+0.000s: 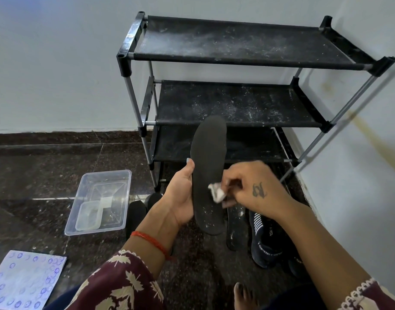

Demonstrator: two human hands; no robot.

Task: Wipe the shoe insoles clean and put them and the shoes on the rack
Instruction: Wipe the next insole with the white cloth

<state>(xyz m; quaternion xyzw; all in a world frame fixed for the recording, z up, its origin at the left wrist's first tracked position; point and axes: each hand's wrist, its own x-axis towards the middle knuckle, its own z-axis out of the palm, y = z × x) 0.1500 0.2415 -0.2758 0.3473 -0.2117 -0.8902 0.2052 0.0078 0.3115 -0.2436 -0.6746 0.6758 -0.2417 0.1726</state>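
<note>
My left hand (180,195) grips a black insole (208,162) by its left edge and holds it upright in front of the rack. White specks dust its lower part. My right hand (252,186) pinches a crumpled white wipe (216,192) against the insole's right side. A second dusty black insole (235,229) lies on the floor below. A dark blue sports shoe (267,240) sits to its right. Two black rounded shoe parts (136,212) show left of my wrist. The black three-shelf rack (236,41) stands in the corner, its shelves dusty.
A clear plastic tub (100,202) with a smaller container inside sits on the dark stone floor at left. A blue-patterned cloth (26,280) lies at the bottom left. White walls close in behind and to the right. My bare foot (244,296) shows at the bottom.
</note>
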